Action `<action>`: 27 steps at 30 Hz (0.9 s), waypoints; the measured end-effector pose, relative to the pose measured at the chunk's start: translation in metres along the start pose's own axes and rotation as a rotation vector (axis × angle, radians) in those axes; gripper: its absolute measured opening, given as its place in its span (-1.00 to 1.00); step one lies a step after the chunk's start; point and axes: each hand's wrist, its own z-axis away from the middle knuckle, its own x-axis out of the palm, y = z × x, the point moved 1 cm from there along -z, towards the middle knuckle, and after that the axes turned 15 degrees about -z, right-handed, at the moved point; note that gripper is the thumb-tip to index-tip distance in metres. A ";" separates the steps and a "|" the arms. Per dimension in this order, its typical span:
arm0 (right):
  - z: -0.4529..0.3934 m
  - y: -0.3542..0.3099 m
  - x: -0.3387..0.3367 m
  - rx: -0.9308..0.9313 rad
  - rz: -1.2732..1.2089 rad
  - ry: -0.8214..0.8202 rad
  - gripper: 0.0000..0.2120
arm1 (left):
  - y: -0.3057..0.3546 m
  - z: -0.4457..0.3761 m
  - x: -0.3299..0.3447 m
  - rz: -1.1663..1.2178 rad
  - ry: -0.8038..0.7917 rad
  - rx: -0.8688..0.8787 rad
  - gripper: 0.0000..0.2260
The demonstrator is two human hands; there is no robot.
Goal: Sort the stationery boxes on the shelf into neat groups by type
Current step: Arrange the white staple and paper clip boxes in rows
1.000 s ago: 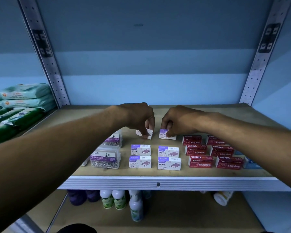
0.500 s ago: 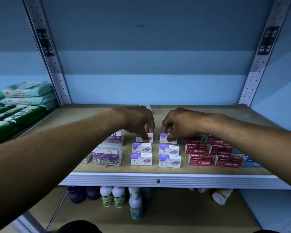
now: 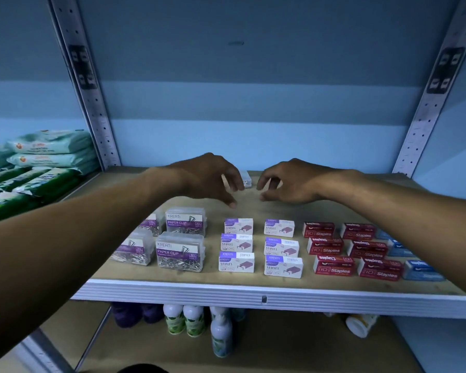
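On the wooden shelf (image 3: 253, 275) several white-and-purple staple boxes (image 3: 237, 262) lie in two columns at the middle. To their left stand clear paper clip boxes (image 3: 180, 254); red staple boxes (image 3: 334, 265) sit in two columns on the right, and blue boxes (image 3: 421, 270) lie at the far right, partly under my right forearm. My left hand (image 3: 213, 179) and my right hand (image 3: 288, 181) hover above the back of the shelf with loosely curled fingers, holding nothing. A small pale box (image 3: 246, 179) lies at the back between them.
Green and teal soft packs (image 3: 38, 168) are stacked on the neighbouring shelf at left. Perforated metal uprights (image 3: 92, 103) frame the bay. On the lower shelf stand small bottles (image 3: 184, 320), dark purple items (image 3: 135, 313) and a tipped white bottle (image 3: 361, 324).
Both hands let go of the two rear purple staple boxes and rose toward the back of the shelf. Those boxes now lie flat in line with their columns.
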 end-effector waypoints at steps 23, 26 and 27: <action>-0.136 -0.012 0.031 0.032 0.114 -0.049 -0.47 | -0.078 -0.048 0.019 -0.180 -0.222 -0.099 -0.35; -0.138 -0.011 0.038 0.018 0.138 -0.035 -0.53 | -0.079 -0.051 0.024 -0.166 -0.182 -0.117 -0.37; -0.139 -0.010 0.040 0.007 0.145 -0.025 -0.58 | -0.079 -0.052 0.025 -0.154 -0.168 -0.120 -0.39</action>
